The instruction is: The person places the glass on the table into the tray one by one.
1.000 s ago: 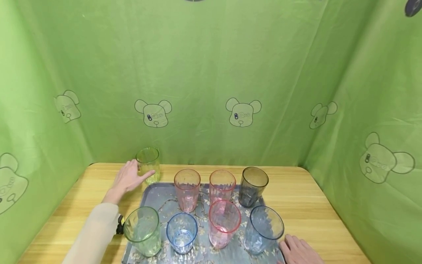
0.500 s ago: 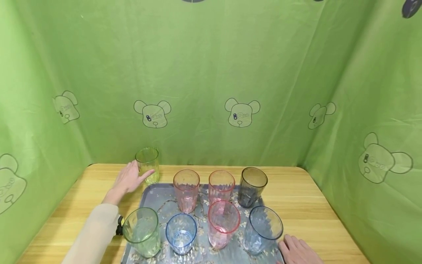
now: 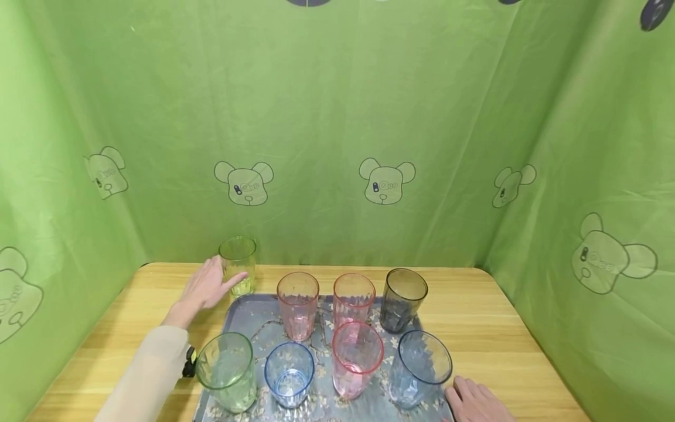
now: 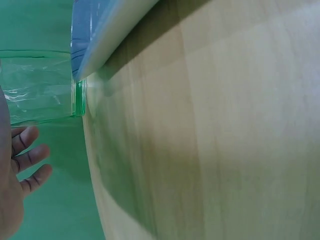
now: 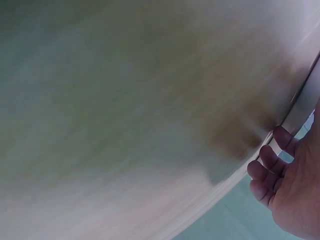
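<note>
In the head view, a yellow-green glass [image 3: 238, 266] stands upright at the table's back edge, just beyond the tray's back left corner. Beside it is my left hand [image 3: 203, 283], its thumb stretched out in front of the glass. The left wrist view shows several loose fingers [image 4: 31, 157] of that hand alongside the glass [image 4: 40, 90]; whether all of them touch it is hidden. My right hand [image 3: 479, 401] rests at the tray's right edge, near a grey-blue glass [image 3: 419, 369]. Its fingers [image 5: 270, 162] are loosely bent in the right wrist view and hold nothing.
A patterned grey-blue tray [image 3: 248, 310] bears a green glass [image 3: 227, 375], a blue glass [image 3: 290, 375], pink glasses, including a front one [image 3: 357, 363], and a dark smoky glass [image 3: 403, 302]. A green curtain [image 3: 327, 117] surrounds the wooden table [image 3: 490, 328].
The yellow-green glass has shifted very slightly to the right. Both hands and the glasses on the tray look nearly still.
</note>
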`<action>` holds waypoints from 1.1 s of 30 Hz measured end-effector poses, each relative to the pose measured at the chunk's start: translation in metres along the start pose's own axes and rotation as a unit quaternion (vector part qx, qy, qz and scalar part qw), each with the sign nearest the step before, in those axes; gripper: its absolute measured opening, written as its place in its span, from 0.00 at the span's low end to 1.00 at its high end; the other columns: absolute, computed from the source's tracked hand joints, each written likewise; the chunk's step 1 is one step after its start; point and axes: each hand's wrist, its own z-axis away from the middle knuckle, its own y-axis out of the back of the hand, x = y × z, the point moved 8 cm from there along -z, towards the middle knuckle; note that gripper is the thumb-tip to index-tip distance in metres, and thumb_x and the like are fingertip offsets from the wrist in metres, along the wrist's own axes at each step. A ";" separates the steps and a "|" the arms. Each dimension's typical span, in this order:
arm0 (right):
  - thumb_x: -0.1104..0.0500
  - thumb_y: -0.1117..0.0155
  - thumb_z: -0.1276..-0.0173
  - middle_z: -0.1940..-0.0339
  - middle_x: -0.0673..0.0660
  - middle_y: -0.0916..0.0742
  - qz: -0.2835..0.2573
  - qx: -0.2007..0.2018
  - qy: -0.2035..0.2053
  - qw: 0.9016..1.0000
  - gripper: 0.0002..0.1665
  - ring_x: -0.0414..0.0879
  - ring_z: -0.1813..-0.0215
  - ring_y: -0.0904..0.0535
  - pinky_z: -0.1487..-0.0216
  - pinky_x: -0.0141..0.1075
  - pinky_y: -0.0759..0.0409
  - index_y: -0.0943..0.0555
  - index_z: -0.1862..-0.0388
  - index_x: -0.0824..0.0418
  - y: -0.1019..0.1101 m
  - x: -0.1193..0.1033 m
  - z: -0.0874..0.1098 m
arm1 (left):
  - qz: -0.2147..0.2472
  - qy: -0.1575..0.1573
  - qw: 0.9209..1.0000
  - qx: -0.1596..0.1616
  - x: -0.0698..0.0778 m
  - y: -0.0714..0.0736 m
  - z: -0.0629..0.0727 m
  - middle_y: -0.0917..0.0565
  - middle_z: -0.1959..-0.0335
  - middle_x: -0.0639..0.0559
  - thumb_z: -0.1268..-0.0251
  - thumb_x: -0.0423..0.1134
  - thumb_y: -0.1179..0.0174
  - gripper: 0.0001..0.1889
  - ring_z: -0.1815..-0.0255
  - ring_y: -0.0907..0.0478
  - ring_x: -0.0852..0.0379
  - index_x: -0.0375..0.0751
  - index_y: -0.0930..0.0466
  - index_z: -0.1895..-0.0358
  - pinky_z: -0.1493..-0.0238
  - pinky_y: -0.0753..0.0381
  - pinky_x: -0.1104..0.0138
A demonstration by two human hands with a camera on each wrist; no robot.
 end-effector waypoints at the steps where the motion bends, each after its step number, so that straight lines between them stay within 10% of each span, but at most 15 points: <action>1: 0.35 0.28 0.37 0.69 0.46 0.36 -0.001 -0.002 -0.001 1.000 0.28 0.40 0.69 0.43 0.69 0.35 0.41 0.31 0.69 0.52 -0.001 0.000 0.000 | -0.002 -0.003 1.000 0.001 0.001 0.001 0.000 0.23 0.59 0.40 0.26 0.74 0.51 0.44 0.62 0.28 0.50 0.28 0.30 0.40 0.63 0.29 0.64; 33: 0.34 0.31 0.33 0.69 0.46 0.36 -0.034 -0.061 -0.007 0.998 0.26 0.39 0.69 0.45 0.69 0.34 0.44 0.31 0.67 0.51 -0.008 0.005 0.000 | -0.058 -0.111 0.991 0.053 0.044 0.030 0.030 0.28 0.71 0.50 0.33 0.67 0.37 0.30 0.72 0.36 0.56 0.40 0.29 0.62 0.66 0.36 0.67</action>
